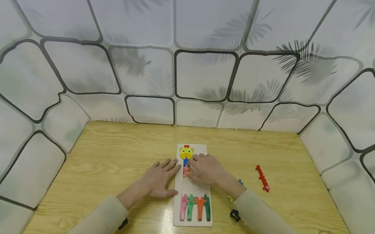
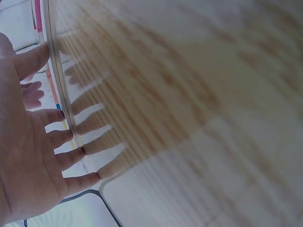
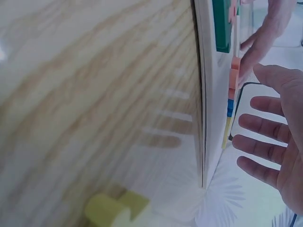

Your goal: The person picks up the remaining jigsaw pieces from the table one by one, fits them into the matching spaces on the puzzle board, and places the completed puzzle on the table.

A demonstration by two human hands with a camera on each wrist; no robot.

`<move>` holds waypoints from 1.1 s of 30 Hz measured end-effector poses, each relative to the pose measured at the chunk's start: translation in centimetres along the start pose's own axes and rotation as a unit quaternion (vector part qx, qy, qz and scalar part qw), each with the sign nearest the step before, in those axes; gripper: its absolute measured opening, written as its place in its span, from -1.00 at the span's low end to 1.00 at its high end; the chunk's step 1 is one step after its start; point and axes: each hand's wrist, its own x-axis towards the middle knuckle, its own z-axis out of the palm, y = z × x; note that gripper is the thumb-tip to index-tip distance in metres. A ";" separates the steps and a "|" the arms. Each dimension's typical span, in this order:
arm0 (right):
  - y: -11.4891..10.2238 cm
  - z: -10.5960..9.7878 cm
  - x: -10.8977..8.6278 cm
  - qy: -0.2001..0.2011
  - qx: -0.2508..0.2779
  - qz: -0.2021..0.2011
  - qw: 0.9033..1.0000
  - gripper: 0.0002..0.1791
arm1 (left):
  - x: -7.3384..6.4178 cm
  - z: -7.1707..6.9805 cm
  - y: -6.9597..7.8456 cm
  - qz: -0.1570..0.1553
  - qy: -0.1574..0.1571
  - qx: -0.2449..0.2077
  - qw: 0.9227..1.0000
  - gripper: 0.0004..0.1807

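A white puzzle board (image 1: 197, 188) lies lengthwise between the hands. It bears a yellow giraffe head (image 1: 186, 153), then a blue piece (image 1: 185, 162) and an orange piece (image 1: 186, 171) below it. Pink (image 1: 183, 208), green (image 1: 190, 209), orange and dark green (image 1: 207, 210) leg pieces lie at its near end. My left hand (image 1: 160, 179) has its fingers spread, fingertips right at the board's left edge. Over the board, my right hand (image 1: 206, 169) is beside the blue and orange pieces; in the right wrist view its fingers (image 3: 262, 124) are loosely extended, holding nothing.
On the wooden table, a red animal-shaped piece (image 1: 263, 178) lies to the right. A small blue piece (image 1: 241, 182) and a yellow piece (image 1: 230, 199) show beside the right forearm. Small black objects (image 1: 235, 215) lie near both sleeves. Patterned cloth walls (image 1: 198, 112) surround the table.
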 end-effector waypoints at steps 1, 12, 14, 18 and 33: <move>0.0 -0.1 -0.2 0.005 0.001 -0.002 1.000 -0.50 | 0.0 0.0 0.0 0.000 0.000 0.000 1.000 0.06; 1.0 -0.5 -2.1 0.067 -0.003 -0.026 0.997 -0.53 | -0.1 -0.1 0.1 -0.001 0.000 -0.009 1.000 0.06; 1.2 -0.6 -2.5 0.066 -0.007 -0.027 0.997 -0.53 | -0.1 -0.1 0.1 -0.001 0.001 -0.010 1.000 0.06; 1.7 -0.8 -3.2 0.062 -0.013 -0.020 0.998 -0.54 | 0.0 -0.1 0.0 -0.002 0.001 -0.009 1.000 0.07; 3.5 -0.9 -5.6 0.083 -0.018 -0.004 0.996 -0.54 | 0.0 0.1 -0.1 0.002 -0.001 -0.005 1.000 0.07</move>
